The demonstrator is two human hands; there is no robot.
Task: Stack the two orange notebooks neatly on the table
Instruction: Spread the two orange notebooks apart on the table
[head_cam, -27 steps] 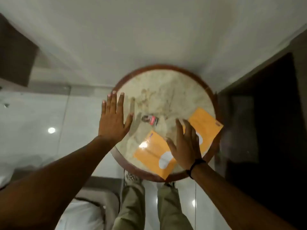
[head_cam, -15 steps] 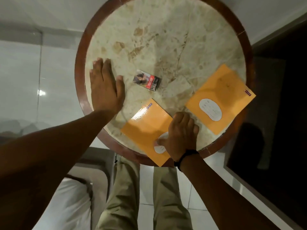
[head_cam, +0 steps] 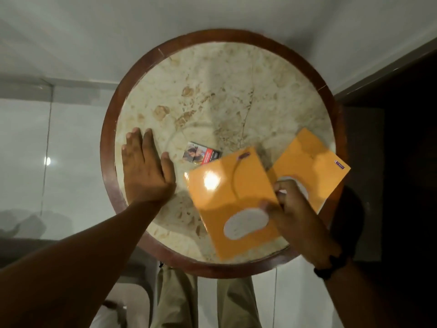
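Two orange notebooks with white oval labels are on the round marble table [head_cam: 212,95]. My right hand [head_cam: 290,209] grips the right edge of the near notebook [head_cam: 227,195], which is lifted and tilted above the table's front. The far notebook [head_cam: 312,166] lies flat at the table's right edge, its lower left part covered by the lifted notebook and my right hand. My left hand [head_cam: 144,171] rests flat on the table's left side, fingers together, holding nothing.
A small cigarette pack [head_cam: 201,155] lies near the table's middle, just beyond the lifted notebook. The table has a raised brown wooden rim [head_cam: 107,143]. My legs [head_cam: 203,301] stand at the front edge. A dark doorway is on the right.
My right hand has closed on the near notebook, lifted it off the table and swung it right, toward the far notebook. My left hand stays flat on the table.
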